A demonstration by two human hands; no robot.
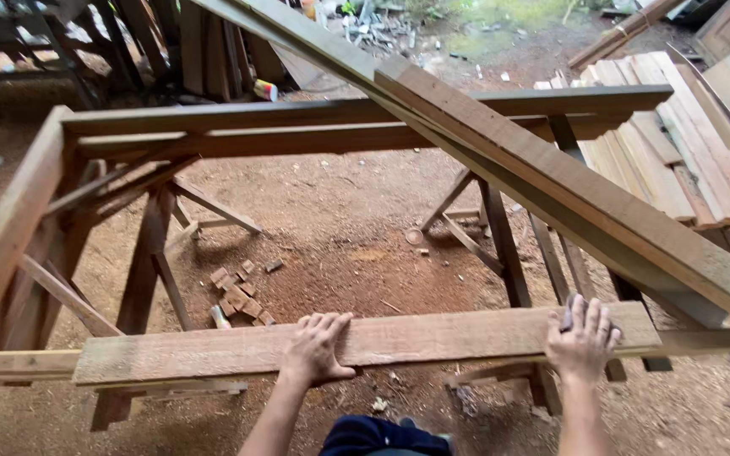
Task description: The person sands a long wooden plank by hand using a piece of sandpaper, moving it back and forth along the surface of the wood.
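Note:
A rough wooden plank point(433, 336) lies flat across the near rail of an open wooden frame point(213, 127). My left hand point(314, 348) rests palm down on the plank near its middle, fingers spread. My right hand point(583, 336) presses a small dark block, probably a sanding pad point(567, 314), against the plank's right end. Most of the pad is hidden under the fingers.
Long boards point(551, 177) lean diagonally across the frame from upper left to lower right, just above my right hand. A stack of planks point(669, 143) lies at the right. Small wood offcuts point(238, 295) sit on the dirt floor under the frame. More timber stands at the back left.

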